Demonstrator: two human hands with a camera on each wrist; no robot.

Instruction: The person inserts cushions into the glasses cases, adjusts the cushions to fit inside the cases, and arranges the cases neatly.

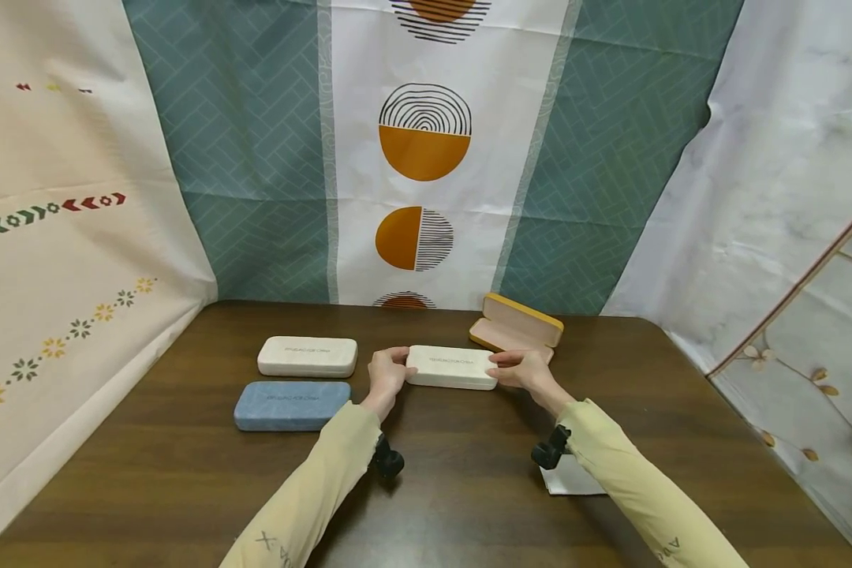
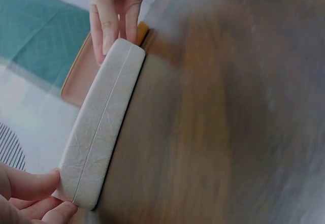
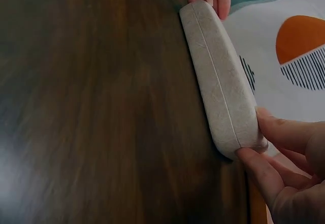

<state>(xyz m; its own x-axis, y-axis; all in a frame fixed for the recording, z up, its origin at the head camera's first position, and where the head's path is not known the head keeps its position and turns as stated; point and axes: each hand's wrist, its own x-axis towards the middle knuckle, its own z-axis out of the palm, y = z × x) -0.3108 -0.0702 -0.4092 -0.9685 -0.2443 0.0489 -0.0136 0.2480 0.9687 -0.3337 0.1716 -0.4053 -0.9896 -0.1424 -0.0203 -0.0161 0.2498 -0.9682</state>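
Observation:
A closed white glasses case [image 1: 451, 368] lies lengthwise between both hands at the middle of the table, lettering on its lid. At its left end, my left hand [image 1: 386, 372] pinches the corner; the left wrist view has thumb and fingers [image 2: 57, 183] on either side of the seam. My right hand [image 1: 527, 372] pinches the opposite end, its thumb and fingers also around the seam in the right wrist view. Behind the right hand stands an open yellow glasses case [image 1: 521, 319] with a pale pink lining, partly covered by the hand and the white case.
Left of the hands, a second white glasses case [image 1: 308, 356] lies behind a blue one [image 1: 291, 406], both closed. A folded white cloth [image 1: 571, 478] sits partly beneath the right forearm. Patterned curtains [image 1: 255, 158] hang along the back edge of the brown table [image 1: 468, 505].

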